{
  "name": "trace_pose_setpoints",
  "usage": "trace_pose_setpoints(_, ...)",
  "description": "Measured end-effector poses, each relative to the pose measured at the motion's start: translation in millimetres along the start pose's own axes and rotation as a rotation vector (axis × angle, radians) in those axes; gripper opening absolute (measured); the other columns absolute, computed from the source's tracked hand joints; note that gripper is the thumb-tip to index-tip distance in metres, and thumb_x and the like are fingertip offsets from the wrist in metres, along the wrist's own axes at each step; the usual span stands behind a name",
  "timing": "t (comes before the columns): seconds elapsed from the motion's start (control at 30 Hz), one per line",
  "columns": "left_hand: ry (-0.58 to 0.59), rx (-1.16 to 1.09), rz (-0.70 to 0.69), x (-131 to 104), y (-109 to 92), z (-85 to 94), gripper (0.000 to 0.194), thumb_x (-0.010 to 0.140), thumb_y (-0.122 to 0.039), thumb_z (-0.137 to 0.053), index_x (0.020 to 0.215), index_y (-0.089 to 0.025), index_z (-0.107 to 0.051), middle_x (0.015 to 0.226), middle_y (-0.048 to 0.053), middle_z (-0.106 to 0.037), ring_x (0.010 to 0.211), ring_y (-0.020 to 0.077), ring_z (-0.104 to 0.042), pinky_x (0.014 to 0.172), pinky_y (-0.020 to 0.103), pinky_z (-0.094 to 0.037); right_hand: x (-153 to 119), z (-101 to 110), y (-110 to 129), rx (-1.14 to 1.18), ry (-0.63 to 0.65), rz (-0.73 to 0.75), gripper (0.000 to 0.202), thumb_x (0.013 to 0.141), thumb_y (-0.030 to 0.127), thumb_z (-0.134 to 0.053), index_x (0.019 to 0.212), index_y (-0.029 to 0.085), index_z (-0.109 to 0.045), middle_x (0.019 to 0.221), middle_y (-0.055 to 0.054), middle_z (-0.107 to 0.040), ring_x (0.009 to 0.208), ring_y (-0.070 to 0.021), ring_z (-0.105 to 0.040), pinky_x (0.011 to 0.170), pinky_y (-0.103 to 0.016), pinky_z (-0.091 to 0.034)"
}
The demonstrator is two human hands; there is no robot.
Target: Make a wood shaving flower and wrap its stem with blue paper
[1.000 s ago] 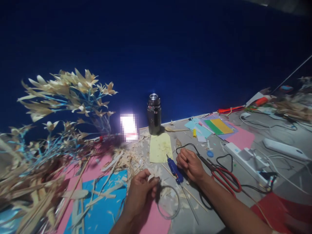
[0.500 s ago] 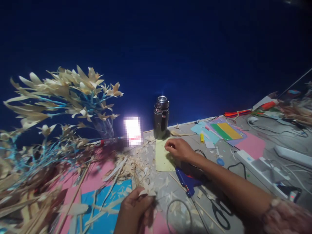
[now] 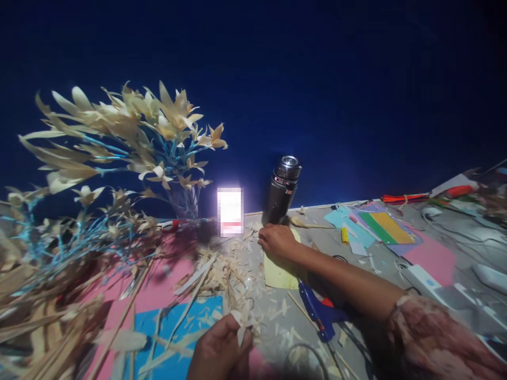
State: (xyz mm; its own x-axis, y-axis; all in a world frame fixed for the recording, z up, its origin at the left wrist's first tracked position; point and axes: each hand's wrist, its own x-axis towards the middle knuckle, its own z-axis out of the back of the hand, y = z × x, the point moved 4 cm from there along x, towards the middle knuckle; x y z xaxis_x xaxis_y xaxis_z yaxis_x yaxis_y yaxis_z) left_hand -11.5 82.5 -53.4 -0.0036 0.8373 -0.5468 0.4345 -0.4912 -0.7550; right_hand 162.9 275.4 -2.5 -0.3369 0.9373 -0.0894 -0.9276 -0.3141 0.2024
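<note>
Near the bottom middle, my left hand (image 3: 219, 345) pinches a pale husk flower (image 3: 242, 321) between thumb and fingers. My right hand (image 3: 278, 241) reaches forward over a yellow sheet (image 3: 277, 272), close to the foot of a dark metal flask (image 3: 282, 192). Its fingers are curled together, and whatever they may hold is too small to make out. Under my right forearm lies a blue glue gun (image 3: 317, 311). Husk scraps (image 3: 222, 274) are scattered between the hands.
Husk flowers on blue stems (image 3: 150, 137) stand at the left, beside a bright blurred screen (image 3: 230, 211). Blue card (image 3: 178, 327) and pink card (image 3: 174, 269) lie below. Coloured papers (image 3: 384, 227), a yellow lighter (image 3: 344, 235) and a power strip (image 3: 425, 279) are at the right.
My right hand has moved forward to the flask's foot. The view has shifted, so the flask looks tilted and stands further right. My left hand keeps the flower, now turned differently.
</note>
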Motion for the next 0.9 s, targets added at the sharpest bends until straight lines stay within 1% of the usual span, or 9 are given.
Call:
trace_pose_setpoints(0.07, -0.006, -0.027, -0.033, 1, 1, 1.6, 0.052, 0.04, -0.053, -0.099, 0.066, -0.022, -0.065, 0.067, 0.004, -0.069, 0.069, 0.0222, -0.069, 0.066, 0.032, -0.056, 2, -1, 1, 0.004, -0.004, 0.002, 0.017, 0.1, 0.028, -0.063, 0.11, 0.018, -0.072, 0.117, -0.012, -0.07, 0.106, -0.0258, -0.068, 0.092, -0.039, -0.054)
trace_pose_setpoints(0.13, 0.001, -0.054, -0.041, 2, 2, 2.1, 0.05, 0.043, -0.05, -0.099, 0.066, -0.021, -0.065, 0.07, 0.005, -0.07, 0.069, 0.0216, -0.069, 0.067, 0.032, -0.057, 3, 0, 2, 0.019, -0.017, 0.0, 0.014, 0.098, 0.026, -0.063, 0.1, 0.018, -0.074, 0.111, -0.012, -0.072, 0.103, -0.0259, -0.069, 0.088, -0.034, -0.049)
trace_pose_setpoints(0.33, 0.017, -0.082, -0.026, 0, 0, -1.2, 0.047, 0.046, -0.043, -0.099, 0.068, -0.022, -0.063, 0.065, 0.004, -0.068, 0.067, 0.0245, -0.068, 0.063, 0.035, -0.056, 4, -2, 1, 0.127, -0.04, -0.015, 0.012, 0.094, 0.025, -0.064, 0.099, 0.018, -0.073, 0.108, -0.012, -0.072, 0.097, -0.0255, -0.067, 0.081, -0.032, -0.043)
trace_pose_setpoints(0.47, 0.026, -0.161, 0.005, -3, -1, -5.1, 0.049, 0.045, -0.04, -0.101, 0.071, -0.021, -0.064, 0.069, 0.005, -0.07, 0.066, 0.021, -0.067, 0.061, 0.031, -0.054, 2, 3, 4, 0.284, -0.088, -0.001, 0.01, 0.093, 0.019, -0.063, 0.093, 0.018, -0.073, 0.106, -0.01, -0.07, 0.096, -0.0238, -0.065, 0.081, -0.032, -0.042)
trace_pose_setpoints(0.53, 0.039, -0.188, 0.016, -4, -4, -6.4, 0.05, 0.048, -0.041, -0.101, 0.072, -0.02, -0.062, 0.06, 0.001, -0.065, 0.052, 0.0143, -0.058, 0.05, 0.025, -0.045, 0, 10, 5, 0.393, -0.12, 0.005, 0.009, 0.093, 0.019, -0.063, 0.094, 0.018, -0.072, 0.106, -0.009, -0.07, 0.095, -0.0221, -0.064, 0.082, -0.031, -0.043)
trace_pose_setpoints(0.6, 0.054, -0.215, 0.028, -5, -9, -8.1, 0.049, 0.054, -0.042, -0.099, 0.072, -0.019, -0.059, 0.048, -0.006, -0.053, 0.04, 0.0072, -0.042, 0.043, 0.02, -0.033, -5, 19, 7, 0.521, -0.123, 0.003, 0.008, 0.093, 0.02, -0.064, 0.094, 0.017, -0.072, 0.099, -0.007, -0.071, 0.088, -0.0194, -0.065, 0.078, -0.03, -0.045)
trace_pose_setpoints(0.67, 0.051, -0.243, 0.042, -7, -17, -11.0, 0.048, 0.057, -0.039, -0.098, 0.074, -0.018, -0.058, 0.047, -0.009, -0.045, 0.039, 0.0039, -0.033, 0.043, 0.018, -0.027, -15, 27, 9, 0.653, -0.083, -0.002, 0.01, 0.091, 0.02, -0.065, 0.097, 0.016, -0.071, 0.088, -0.005, -0.073, 0.074, -0.0164, -0.064, 0.068, -0.027, -0.046)
trace_pose_setpoints(0.77, 0.015, -0.288, 0.049, -13, -33, -19.8, 0.048, 0.055, -0.029, -0.1, 0.074, -0.017, -0.057, 0.058, -0.007, -0.052, 0.047, 0.0037, -0.039, 0.046, 0.017, -0.031, -42, 35, 17, 0.843, 0.021, 0.004, 0.021, 0.085, 0.025, -0.071, 0.105, 0.016, -0.07, 0.08, -0.003, -0.074, 0.06, -0.0133, -0.06, 0.056, -0.025, -0.043)
trace_pose_setpoints(0.9, 0.061, -0.248, 0.01, -24, -51, -40.4, 0.046, 0.052, -0.029, -0.1, 0.073, -0.016, -0.061, 0.057, -0.007, -0.052, 0.047, 0.0045, -0.039, 0.044, 0.017, -0.032, -88, 37, 35, 1.266, 0.176, 0.029, 0.033, 0.074, 0.029, -0.082, 0.101, 0.018, -0.066, 0.073, 0.002, -0.07, 0.059, -0.0116, -0.059, 0.057, -0.023, -0.042)
